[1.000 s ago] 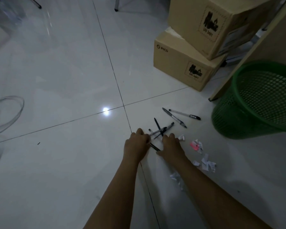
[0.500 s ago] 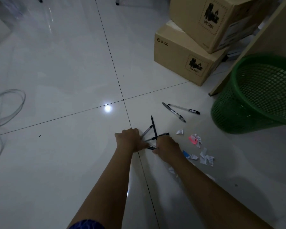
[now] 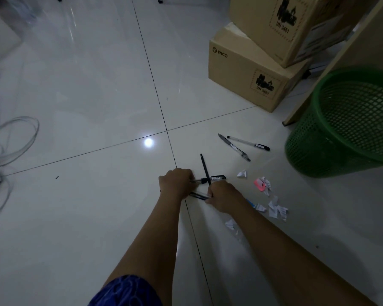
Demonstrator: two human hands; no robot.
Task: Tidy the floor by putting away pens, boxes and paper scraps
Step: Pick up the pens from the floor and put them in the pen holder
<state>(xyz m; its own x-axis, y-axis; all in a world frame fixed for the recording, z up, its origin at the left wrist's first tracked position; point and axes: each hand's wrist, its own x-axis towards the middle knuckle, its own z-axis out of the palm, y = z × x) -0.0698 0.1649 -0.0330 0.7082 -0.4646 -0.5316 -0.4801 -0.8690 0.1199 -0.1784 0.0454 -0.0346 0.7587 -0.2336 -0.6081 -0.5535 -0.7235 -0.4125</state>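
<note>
Hands close together: left hand (image 3: 177,181) and right hand (image 3: 223,196) both grip crossed pens (image 3: 206,173); light, stiff, slippery, best bundled mid-barrel.

Both forearms are showing bare from elbow to wrist. The left hand (image 3: 175,181) and right hand (image 3: 223,196) are wearing no gloves, rings or watch. A blue patterned sleeve (image 3: 126,291) is covering the left upper arm at the frame's bottom edge.
</note>
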